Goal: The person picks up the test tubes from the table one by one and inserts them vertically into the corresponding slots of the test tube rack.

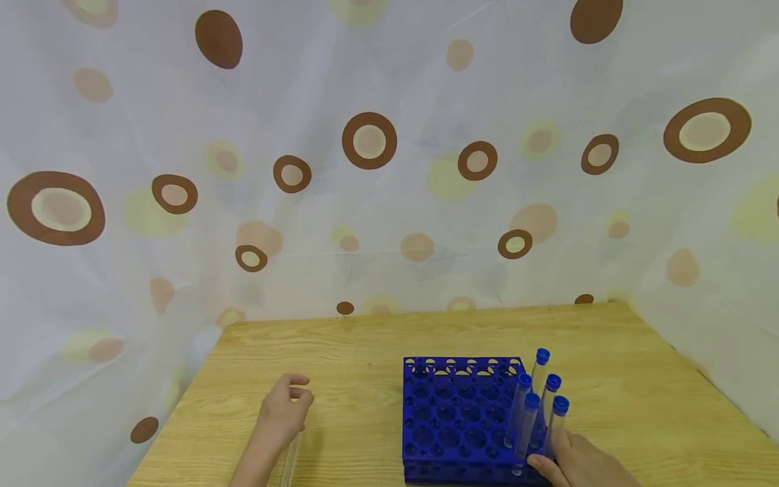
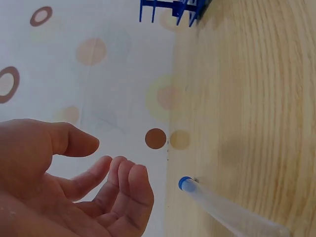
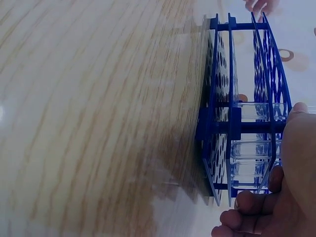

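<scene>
A blue test tube rack [image 1: 449, 416] stands on the table, with several blue-capped test tubes [image 1: 528, 419] upright in its right-hand holes. My right hand [image 1: 587, 460] grips the rack's near right corner, thumb on the front edge and fingers curled at the side. In the right wrist view, the tubes' clear lower ends [image 3: 249, 148] show between the tiers. My left hand [image 1: 282, 412] is left of the rack, fingers loosely bent and holding nothing. Near it, a single blue-capped test tube [image 2: 222, 210] lies on the table; in the head view, the hand hides its cap.
The wooden table [image 1: 353, 365] bears the rack and the lone tube. A white sheet with brown and yellow circles [image 1: 389, 203] hangs behind the table and along both sides. Several holes in the rack's left part hold no tubes.
</scene>
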`<state>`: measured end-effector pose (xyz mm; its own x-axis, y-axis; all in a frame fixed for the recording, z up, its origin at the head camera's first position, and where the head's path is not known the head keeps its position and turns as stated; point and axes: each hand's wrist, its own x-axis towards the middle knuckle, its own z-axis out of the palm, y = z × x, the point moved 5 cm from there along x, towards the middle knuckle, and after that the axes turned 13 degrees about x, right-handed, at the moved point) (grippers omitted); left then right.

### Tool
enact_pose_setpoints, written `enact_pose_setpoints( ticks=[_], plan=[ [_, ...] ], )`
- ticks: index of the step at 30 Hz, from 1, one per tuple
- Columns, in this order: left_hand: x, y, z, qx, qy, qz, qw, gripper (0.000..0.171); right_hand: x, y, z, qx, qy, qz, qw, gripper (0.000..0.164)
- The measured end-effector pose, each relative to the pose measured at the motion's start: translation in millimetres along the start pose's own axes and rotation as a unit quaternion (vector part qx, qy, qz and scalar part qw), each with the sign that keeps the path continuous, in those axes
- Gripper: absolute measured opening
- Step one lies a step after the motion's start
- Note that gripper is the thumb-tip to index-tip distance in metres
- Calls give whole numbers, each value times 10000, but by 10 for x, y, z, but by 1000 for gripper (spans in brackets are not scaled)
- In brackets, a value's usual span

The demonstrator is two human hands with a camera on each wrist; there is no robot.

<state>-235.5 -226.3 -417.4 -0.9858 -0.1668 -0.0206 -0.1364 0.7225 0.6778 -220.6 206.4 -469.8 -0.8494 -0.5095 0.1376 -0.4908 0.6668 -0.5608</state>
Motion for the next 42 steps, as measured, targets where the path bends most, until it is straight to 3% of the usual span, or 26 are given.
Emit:
enact_pose_setpoints(
  ticks=[6, 11, 17, 23, 26, 33, 36, 42],
  plan=[
    [48, -118, -8, 804, 303, -58, 9963, 36, 4, -7, -2, -89, 122, 81, 9999, 63],
    [33, -202, 50, 1514, -143, -197, 9882, 39, 6, -19, -10, -116, 142, 128, 9998, 63],
    [5, -289, 156, 1844, -661, -427, 9797, 39, -2, -32, -6, -122, 195, 36, 9997, 61],
    [2, -327, 240, 2127, -615, -476, 9740, 34, -12, -1, 8, -91, 151, 91, 9998, 62],
    [-1, -318, 257, 2225, -524, -425, 9726, 35, -25, -6, 5, -14, 149, 20, 9999, 60],
    [-21, -290, 255, 2048, -419, -273, 9775, 31, -18, -27, -11, -7, 122, 644, 9979, 67],
    [-18, -297, 258, 1913, -429, -255, 9803, 28, -16, -46, -18, -13, 139, 680, 9976, 67],
    [-5, -316, 284, 1615, -470, -147, 9856, 23, -21, -21, -1, -119, 196, 312, 9992, 64]
  ],
)
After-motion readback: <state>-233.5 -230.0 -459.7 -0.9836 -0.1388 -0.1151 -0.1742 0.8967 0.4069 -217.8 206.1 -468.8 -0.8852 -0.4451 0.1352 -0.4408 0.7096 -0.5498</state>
